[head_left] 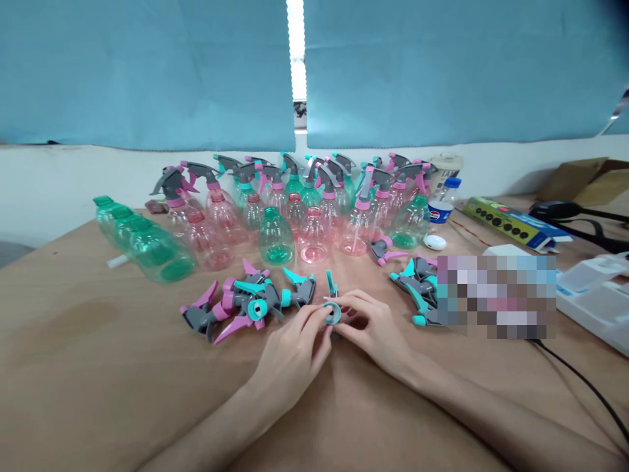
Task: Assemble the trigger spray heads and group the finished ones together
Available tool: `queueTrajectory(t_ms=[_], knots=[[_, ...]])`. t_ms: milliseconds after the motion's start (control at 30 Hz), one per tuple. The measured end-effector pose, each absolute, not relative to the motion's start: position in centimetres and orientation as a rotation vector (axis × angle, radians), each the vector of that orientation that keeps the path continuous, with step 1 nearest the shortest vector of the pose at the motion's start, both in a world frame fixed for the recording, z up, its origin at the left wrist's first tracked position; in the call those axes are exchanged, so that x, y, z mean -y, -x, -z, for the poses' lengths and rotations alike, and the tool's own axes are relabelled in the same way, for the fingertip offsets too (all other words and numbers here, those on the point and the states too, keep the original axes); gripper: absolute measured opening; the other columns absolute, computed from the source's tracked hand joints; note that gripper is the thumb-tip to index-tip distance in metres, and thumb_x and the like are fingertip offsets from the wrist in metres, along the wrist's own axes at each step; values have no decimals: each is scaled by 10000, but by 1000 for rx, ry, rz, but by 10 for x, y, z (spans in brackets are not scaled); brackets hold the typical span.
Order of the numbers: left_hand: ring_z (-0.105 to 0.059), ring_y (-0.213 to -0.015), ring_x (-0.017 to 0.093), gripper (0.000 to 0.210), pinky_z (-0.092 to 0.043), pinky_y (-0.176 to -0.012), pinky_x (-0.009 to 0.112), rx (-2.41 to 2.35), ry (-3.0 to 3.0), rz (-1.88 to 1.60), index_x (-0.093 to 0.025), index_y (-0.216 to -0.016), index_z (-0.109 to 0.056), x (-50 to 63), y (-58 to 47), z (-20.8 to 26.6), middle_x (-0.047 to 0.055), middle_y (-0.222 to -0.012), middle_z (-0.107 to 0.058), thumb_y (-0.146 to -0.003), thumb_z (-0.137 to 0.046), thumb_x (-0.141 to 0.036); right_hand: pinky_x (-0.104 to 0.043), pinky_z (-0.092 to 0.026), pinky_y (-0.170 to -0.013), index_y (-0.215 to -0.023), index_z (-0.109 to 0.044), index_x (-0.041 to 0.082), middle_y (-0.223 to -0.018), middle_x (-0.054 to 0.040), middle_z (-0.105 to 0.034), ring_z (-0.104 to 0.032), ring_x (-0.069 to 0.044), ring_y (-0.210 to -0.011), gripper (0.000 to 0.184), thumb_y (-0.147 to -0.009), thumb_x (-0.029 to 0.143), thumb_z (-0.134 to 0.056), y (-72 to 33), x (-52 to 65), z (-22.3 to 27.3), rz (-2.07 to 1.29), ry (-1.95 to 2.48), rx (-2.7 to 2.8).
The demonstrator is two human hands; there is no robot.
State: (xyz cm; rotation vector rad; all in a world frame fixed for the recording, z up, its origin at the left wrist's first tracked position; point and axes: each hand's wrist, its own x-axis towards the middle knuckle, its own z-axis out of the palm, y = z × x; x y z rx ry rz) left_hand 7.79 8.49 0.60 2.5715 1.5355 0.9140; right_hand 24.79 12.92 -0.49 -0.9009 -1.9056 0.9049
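Between my two hands is a spray trigger head [332, 313] with a teal collar, its open underside turned toward me and a teal lever pointing away. My left hand [297, 347] pinches the collar's left side with thumb and fingertips. On the other side, my right hand [376, 328] grips it with thumb and fingers. Left of my hands lies a pile of loose trigger heads [246, 303] in grey, pink and teal. More trigger heads [417, 288] lie to the right, partly covered by a blurred patch.
Pink bottles [314, 239] and green bottles [276, 239] stand behind, several topped with spray heads. Green bottles [152, 246] lean or lie at left. A Pepsi bottle [445, 203], a white case [435, 242], a green-blue box [511, 223], a compartment tray [599, 295] and a black cable [580, 377] are at right.
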Motion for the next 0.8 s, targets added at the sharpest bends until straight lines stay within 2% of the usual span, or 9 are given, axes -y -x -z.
queueTrajectory(t_ms=[200,500,633,800], knots=[[-655,-776,182,221,-553,-654,300,-1501,-2624,-924,-173,-1126,-502,-86,-77,-9,59,-956,-644,-914,-443,-155,-230,-522,-628,-1056,-665,217,-955,-25,-618,-595,-110,-704,301,-778,110,-625,-248,-131,5,-905,876,1922],[-669,-736,144,203,-561,-663,268,-1472,-2482,-1072,-183,-1107,-530,-86,-74,-6,37,-956,-673,-914,-467,-186,-242,-499,-650,-1089,-668,241,-988,-21,-613,-579,-106,-689,335,-778,120,-651,-248,-130,3,-952,928,1911],[-672,-789,169,221,-563,-693,304,-1491,-2579,-1044,-185,-1111,-549,-86,-75,-6,62,-1023,-659,-921,-435,-183,-235,-489,-628,-1081,-666,245,-967,-15,-615,-572,-104,-679,335,-773,116,-651,-249,-132,5,-953,934,1912],[-669,-770,170,223,-562,-656,307,-1505,-2577,-955,-198,-1116,-552,-86,-76,-8,55,-1031,-647,-921,-443,-193,-229,-485,-617,-1078,-666,251,-952,-12,-610,-574,-107,-689,328,-776,124,-646,-249,-132,4,-966,915,1908]])
